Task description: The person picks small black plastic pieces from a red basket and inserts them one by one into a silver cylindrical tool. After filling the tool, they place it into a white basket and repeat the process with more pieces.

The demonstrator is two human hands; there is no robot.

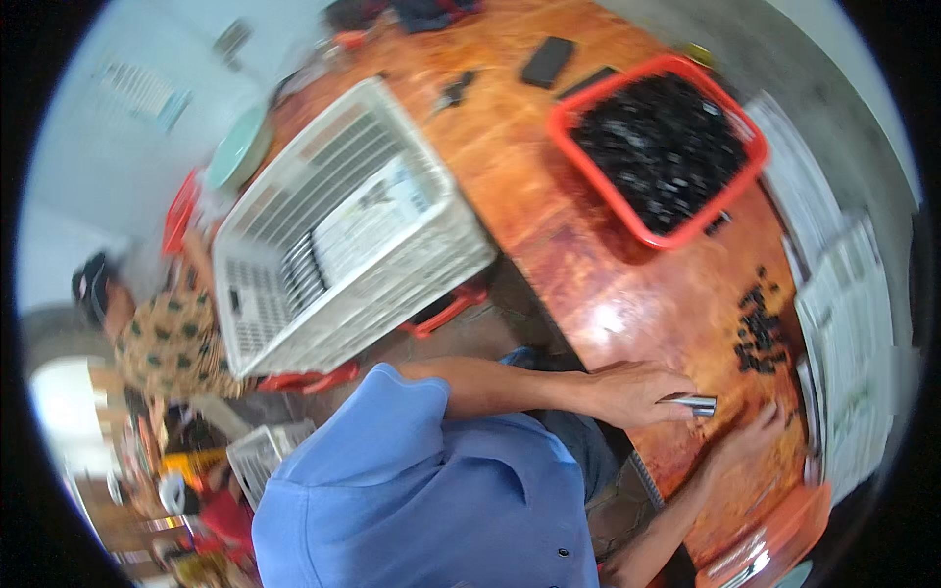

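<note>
My left hand (638, 393) is closed around a short, shiny metal tube (698, 406), whose end sticks out past the fingers over the orange-brown tabletop (588, 287). My right hand (746, 441) is low over the table beside it and blurred by motion. A small dark bit shows by its fingertips, but I cannot tell whether it is gripped. Just beyond both hands lies a loose pile of small black parts (761, 331). A red plastic basin (625, 213) heaped with similar black pieces (662, 147) stands further to the left on the table.
A white plastic crate (360, 316) at my left holds a row of metal tubes (303, 272) and printed paper (371, 217). Newspapers (845, 353) line the far edge. An orange tray (772, 544) sits at right. A black rectangular object (548, 62) lies beyond the basin. Another person (165, 338) is behind the crate.
</note>
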